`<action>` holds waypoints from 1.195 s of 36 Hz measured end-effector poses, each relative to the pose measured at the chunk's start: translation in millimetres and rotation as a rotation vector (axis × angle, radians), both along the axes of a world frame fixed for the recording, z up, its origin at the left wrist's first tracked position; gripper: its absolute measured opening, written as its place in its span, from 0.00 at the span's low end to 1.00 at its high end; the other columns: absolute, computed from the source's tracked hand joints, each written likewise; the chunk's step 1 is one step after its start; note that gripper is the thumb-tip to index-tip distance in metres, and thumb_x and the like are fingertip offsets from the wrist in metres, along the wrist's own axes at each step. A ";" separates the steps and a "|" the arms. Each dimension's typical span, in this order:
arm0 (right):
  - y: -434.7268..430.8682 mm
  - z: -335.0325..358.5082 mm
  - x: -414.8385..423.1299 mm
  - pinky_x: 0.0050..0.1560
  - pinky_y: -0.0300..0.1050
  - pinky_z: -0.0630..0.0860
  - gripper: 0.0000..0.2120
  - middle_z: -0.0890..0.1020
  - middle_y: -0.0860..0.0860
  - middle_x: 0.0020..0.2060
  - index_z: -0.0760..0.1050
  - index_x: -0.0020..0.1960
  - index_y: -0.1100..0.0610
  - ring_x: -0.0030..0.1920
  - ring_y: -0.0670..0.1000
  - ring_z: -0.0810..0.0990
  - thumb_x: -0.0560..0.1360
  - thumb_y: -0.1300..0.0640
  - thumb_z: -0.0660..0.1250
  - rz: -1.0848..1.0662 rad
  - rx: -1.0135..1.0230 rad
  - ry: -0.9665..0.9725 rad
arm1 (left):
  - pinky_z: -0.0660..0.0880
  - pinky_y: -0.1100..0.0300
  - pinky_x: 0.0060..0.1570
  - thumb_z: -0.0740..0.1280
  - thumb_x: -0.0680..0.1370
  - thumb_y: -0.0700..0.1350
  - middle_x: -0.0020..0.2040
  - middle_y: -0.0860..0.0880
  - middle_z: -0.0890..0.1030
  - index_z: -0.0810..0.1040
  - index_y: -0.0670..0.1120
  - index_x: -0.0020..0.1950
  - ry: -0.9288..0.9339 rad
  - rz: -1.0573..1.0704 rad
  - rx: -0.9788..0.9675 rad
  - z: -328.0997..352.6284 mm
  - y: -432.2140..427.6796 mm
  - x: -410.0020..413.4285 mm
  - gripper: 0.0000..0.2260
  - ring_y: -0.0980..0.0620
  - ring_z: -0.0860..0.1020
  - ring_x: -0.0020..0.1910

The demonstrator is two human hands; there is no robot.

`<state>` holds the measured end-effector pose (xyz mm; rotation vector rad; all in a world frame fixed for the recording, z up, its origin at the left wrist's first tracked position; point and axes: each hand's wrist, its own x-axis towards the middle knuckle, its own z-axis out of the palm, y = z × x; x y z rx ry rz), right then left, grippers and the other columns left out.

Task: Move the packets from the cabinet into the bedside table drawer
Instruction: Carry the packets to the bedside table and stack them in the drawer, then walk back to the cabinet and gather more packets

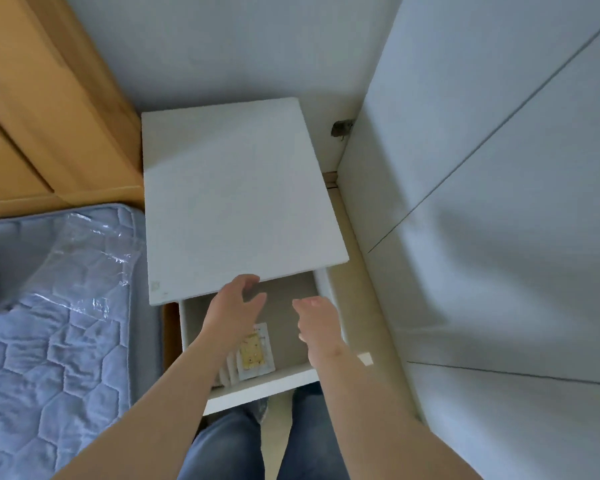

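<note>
The white bedside table [236,192] stands against the wall with its drawer [257,388] pulled out toward me. Several flat white packets with yellow print [255,355] lie in the drawer's front left part, partly hidden by my left forearm. My left hand [234,304] hovers over the drawer just under the tabletop's front edge, fingers relaxed and holding nothing. Over the right side of the drawer my right hand [317,322] is also empty, its fingers loosely extended.
A white cabinet [499,202] with closed door panels fills the right side. A blue quilted mattress [56,323] partly wrapped in clear plastic lies at the left, with a wooden headboard [49,109] behind it. My legs in jeans [229,445] stand before the drawer.
</note>
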<state>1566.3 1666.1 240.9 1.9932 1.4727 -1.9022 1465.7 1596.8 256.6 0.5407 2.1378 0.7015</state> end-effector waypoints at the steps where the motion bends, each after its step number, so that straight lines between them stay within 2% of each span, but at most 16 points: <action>1: -3.8 6.0 0.1 0.63 0.47 0.72 0.12 0.75 0.53 0.52 0.72 0.60 0.58 0.53 0.51 0.74 0.79 0.56 0.61 -0.070 0.006 0.016 | 0.67 0.63 0.51 0.62 0.80 0.46 0.64 0.51 0.74 0.69 0.50 0.68 -0.005 -0.018 0.016 5.9 -0.6 -0.1 0.16 0.57 0.69 0.54; 4: -20.5 22.8 6.4 0.62 0.51 0.73 0.06 0.76 0.51 0.47 0.71 0.54 0.54 0.54 0.54 0.77 0.78 0.55 0.63 -0.283 0.016 0.071 | 0.68 0.65 0.47 0.62 0.80 0.46 0.60 0.52 0.74 0.70 0.50 0.66 -0.011 -0.094 0.061 25.3 -2.5 3.8 0.15 0.56 0.70 0.53; 7: -35.1 41.2 19.4 0.59 0.48 0.74 0.03 0.74 0.50 0.44 0.70 0.51 0.54 0.50 0.52 0.74 0.78 0.56 0.63 -0.416 0.053 0.123 | 0.67 0.64 0.48 0.61 0.80 0.46 0.57 0.53 0.75 0.71 0.50 0.65 -0.025 -0.179 0.109 45.5 -1.5 15.3 0.13 0.56 0.71 0.52; 9: -43.0 50.8 31.4 0.49 0.45 0.73 0.04 0.72 0.49 0.39 0.71 0.50 0.59 0.44 0.51 0.73 0.78 0.58 0.62 -0.511 0.078 0.150 | 0.66 0.62 0.51 0.62 0.80 0.45 0.55 0.53 0.74 0.71 0.48 0.64 -0.040 -0.259 0.141 58.5 -0.2 27.9 0.13 0.56 0.71 0.52; 10: -46.9 55.6 38.9 0.43 0.44 0.71 0.09 0.71 0.50 0.37 0.72 0.52 0.66 0.41 0.51 0.70 0.77 0.60 0.62 -0.571 0.097 0.163 | 0.66 0.62 0.51 0.62 0.80 0.45 0.55 0.53 0.74 0.72 0.48 0.64 -0.042 -0.312 0.154 64.1 0.6 35.9 0.13 0.56 0.71 0.52; 12: -54.4 63.2 58.2 0.39 0.43 0.67 0.14 0.70 0.53 0.37 0.71 0.54 0.71 0.39 0.50 0.67 0.76 0.60 0.62 -0.673 0.131 0.163 | 0.66 0.62 0.51 0.62 0.80 0.45 0.54 0.53 0.75 0.72 0.48 0.64 -0.048 -0.417 0.169 72.7 2.3 54.4 0.13 0.57 0.71 0.52; 15: -69.5 74.9 96.7 0.44 0.43 0.70 0.05 0.74 0.50 0.39 0.72 0.43 0.56 0.40 0.49 0.71 0.76 0.57 0.63 -0.787 0.164 0.174 | 0.65 0.62 0.51 0.61 0.79 0.45 0.55 0.53 0.75 0.72 0.49 0.64 -0.062 -0.570 0.167 80.7 5.3 90.3 0.13 0.56 0.71 0.51; 16: -75.2 78.6 113.0 0.45 0.44 0.70 0.06 0.74 0.50 0.39 0.71 0.41 0.54 0.41 0.49 0.72 0.76 0.56 0.63 -0.833 0.193 0.172 | 0.65 0.62 0.51 0.62 0.79 0.44 0.55 0.52 0.75 0.72 0.48 0.65 -0.071 -0.625 0.171 82.5 6.1 105.4 0.14 0.56 0.71 0.51; 22: -125.1 99.1 216.4 0.42 0.45 0.71 0.04 0.75 0.49 0.38 0.71 0.42 0.53 0.39 0.50 0.73 0.76 0.58 0.63 -1.170 0.328 0.170 | 0.67 0.61 0.50 0.62 0.79 0.45 0.52 0.51 0.74 0.69 0.49 0.68 -0.144 -0.882 0.218 96.0 -11.3 218.7 0.17 0.53 0.72 0.50; 25: -167.4 110.7 269.3 0.35 0.41 0.69 0.03 0.74 0.49 0.36 0.72 0.45 0.55 0.35 0.48 0.71 0.77 0.60 0.62 -1.345 0.359 0.188 | 0.68 0.63 0.40 0.62 0.79 0.44 0.51 0.52 0.75 0.70 0.49 0.67 -0.214 -1.024 0.237 102.8 -37.0 280.4 0.16 0.55 0.73 0.46; 27: -201.7 116.2 304.0 0.36 0.40 0.69 0.01 0.74 0.49 0.37 0.72 0.47 0.56 0.36 0.48 0.72 0.77 0.59 0.62 -1.451 0.383 0.198 | 0.68 0.65 0.38 0.62 0.79 0.44 0.51 0.52 0.75 0.71 0.49 0.65 -0.241 -1.129 0.242 106.8 -59.1 322.4 0.14 0.57 0.73 0.45; 29: -236.9 121.4 336.9 0.37 0.41 0.70 0.03 0.75 0.50 0.38 0.72 0.50 0.57 0.38 0.49 0.73 0.78 0.59 0.62 -1.543 0.409 0.192 | 0.68 0.65 0.41 0.62 0.79 0.45 0.52 0.52 0.75 0.71 0.49 0.64 -0.265 -1.234 0.238 112.1 -84.4 363.1 0.13 0.57 0.74 0.46; 31: -271.3 127.0 370.9 0.38 0.41 0.71 0.03 0.76 0.50 0.40 0.73 0.51 0.57 0.39 0.49 0.73 0.78 0.59 0.61 -1.636 0.444 0.176 | 0.69 0.62 0.49 0.62 0.79 0.46 0.54 0.52 0.77 0.72 0.50 0.63 -0.301 -1.319 0.228 118.4 -112.2 404.2 0.12 0.54 0.76 0.52; 34: -322.6 137.5 423.6 0.39 0.41 0.71 0.02 0.77 0.50 0.42 0.72 0.49 0.56 0.40 0.48 0.75 0.78 0.58 0.61 -1.750 0.503 0.153 | 0.71 0.57 0.56 0.62 0.79 0.47 0.55 0.53 0.77 0.73 0.53 0.61 -0.364 -1.408 0.217 130.7 -156.8 465.2 0.10 0.52 0.76 0.56; 38: -392.4 152.6 490.4 0.43 0.41 0.72 0.03 0.77 0.50 0.44 0.72 0.45 0.53 0.40 0.48 0.76 0.78 0.58 0.62 -1.867 0.596 0.093 | 0.71 0.57 0.56 0.63 0.79 0.46 0.52 0.55 0.77 0.73 0.54 0.58 -0.485 -1.492 0.217 148.9 -218.9 541.3 0.08 0.53 0.76 0.55; 43: -486.2 178.4 559.2 0.41 0.41 0.73 0.04 0.78 0.48 0.42 0.73 0.44 0.53 0.40 0.47 0.76 0.77 0.59 0.62 -2.043 0.734 0.004 | 0.72 0.54 0.60 0.64 0.78 0.44 0.48 0.55 0.79 0.71 0.54 0.60 -0.615 -1.563 0.223 172.4 -292.3 625.5 0.12 0.53 0.78 0.51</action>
